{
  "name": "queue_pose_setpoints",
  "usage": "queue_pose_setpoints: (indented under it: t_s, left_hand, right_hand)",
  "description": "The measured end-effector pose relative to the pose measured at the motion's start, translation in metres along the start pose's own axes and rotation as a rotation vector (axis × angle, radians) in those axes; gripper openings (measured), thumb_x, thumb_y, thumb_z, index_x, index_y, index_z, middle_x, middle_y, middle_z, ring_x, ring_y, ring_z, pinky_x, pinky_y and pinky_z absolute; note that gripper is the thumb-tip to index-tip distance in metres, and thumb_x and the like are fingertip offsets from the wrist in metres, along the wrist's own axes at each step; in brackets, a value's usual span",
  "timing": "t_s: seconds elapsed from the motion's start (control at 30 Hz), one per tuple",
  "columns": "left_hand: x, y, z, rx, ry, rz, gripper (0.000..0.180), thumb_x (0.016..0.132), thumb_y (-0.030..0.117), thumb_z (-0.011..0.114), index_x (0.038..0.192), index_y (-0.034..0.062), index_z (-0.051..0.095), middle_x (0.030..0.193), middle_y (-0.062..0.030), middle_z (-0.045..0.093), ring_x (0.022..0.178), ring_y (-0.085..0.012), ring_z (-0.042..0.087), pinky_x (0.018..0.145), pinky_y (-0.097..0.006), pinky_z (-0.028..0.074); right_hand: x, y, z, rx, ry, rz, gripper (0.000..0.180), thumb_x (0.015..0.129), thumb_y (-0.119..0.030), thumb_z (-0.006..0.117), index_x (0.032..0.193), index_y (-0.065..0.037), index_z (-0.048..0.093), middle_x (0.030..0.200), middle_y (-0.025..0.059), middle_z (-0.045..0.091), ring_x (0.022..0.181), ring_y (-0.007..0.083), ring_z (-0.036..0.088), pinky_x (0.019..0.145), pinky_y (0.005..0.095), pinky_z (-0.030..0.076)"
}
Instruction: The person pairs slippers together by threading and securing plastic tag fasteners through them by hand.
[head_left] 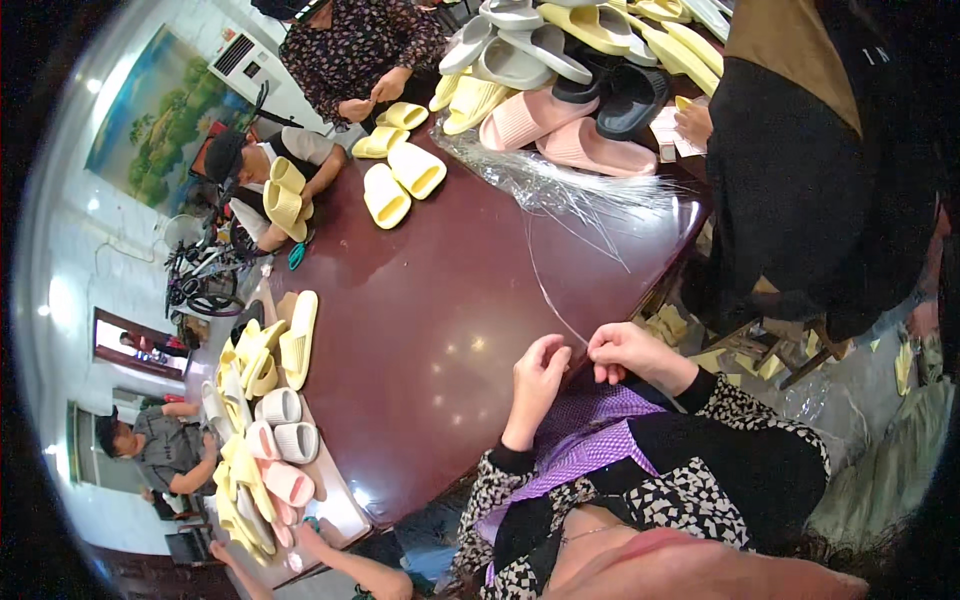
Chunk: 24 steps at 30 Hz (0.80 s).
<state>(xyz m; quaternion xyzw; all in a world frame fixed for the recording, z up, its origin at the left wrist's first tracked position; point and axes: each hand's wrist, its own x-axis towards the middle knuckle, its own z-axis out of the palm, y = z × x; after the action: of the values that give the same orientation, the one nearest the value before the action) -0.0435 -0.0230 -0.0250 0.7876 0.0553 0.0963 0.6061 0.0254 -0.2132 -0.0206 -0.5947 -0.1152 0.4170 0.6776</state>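
Near the table's front edge my left hand (pixel 540 385) and my right hand (pixel 640 355) are raised close together, both with fingers pinched. A thin clear plastic strand (pixel 549 298) runs to the right fingers, which close on it. Whatever the left fingertips hold is too small to make out. Farther off lies a loose bundle of similar clear strands (pixel 590 195), its ends fanned out. Behind it stands a heap of slippers in grey, yellow and black, with a pink slipper (pixel 595 148) at the front.
Yellow slippers (pixel 404 182) stand on the dark red table (pixel 420 310) at the far left. Another slipper pile (pixel 262 430) fills the left side. Several people work around the table; one in dark clothes (pixel 810 190) stands close on my right.
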Motion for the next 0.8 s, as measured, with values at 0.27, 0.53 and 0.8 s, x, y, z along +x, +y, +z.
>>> queue_pose_setpoints:
  t_s: [0.27,0.53,0.8]
  left_hand:
    - [0.059,0.024,0.007,-0.37,-0.086,-0.162,0.021,0.091,0.012,0.059,0.106,-0.0023,0.057,0.077,-0.0029,0.062,0.059,-0.0048,0.053,0.051,-0.018,0.041]
    - [0.096,0.038,0.011,-0.545,-0.076,-0.096,0.021,0.09,0.009,0.059,0.108,-0.0012,0.054,0.076,-0.003,0.06,0.056,-0.0053,0.051,0.048,-0.017,0.04]
    - [0.1,0.039,0.009,-0.573,-0.075,-0.112,0.018,0.088,0.006,0.061,0.103,0.0014,0.053,0.076,-0.0038,0.06,0.053,-0.0054,0.05,0.045,-0.018,0.039]
  right_hand:
    - [0.02,-0.033,0.001,-0.069,-0.011,-0.132,0.011,0.089,-0.014,0.058,0.09,-0.003,0.056,0.07,0.0086,0.065,0.051,0.0115,0.057,0.045,0.0222,0.044]
    - [0.03,-0.051,-0.003,-0.1,0.023,-0.208,0.011,0.09,-0.015,0.057,0.091,-0.004,0.056,0.07,0.0073,0.065,0.051,0.01,0.057,0.046,0.0211,0.043]
    - [0.039,-0.068,-0.025,-0.228,0.057,-0.298,0.013,0.09,-0.014,0.056,0.094,-0.002,0.058,0.073,0.0079,0.066,0.054,0.0099,0.058,0.048,0.0213,0.044]
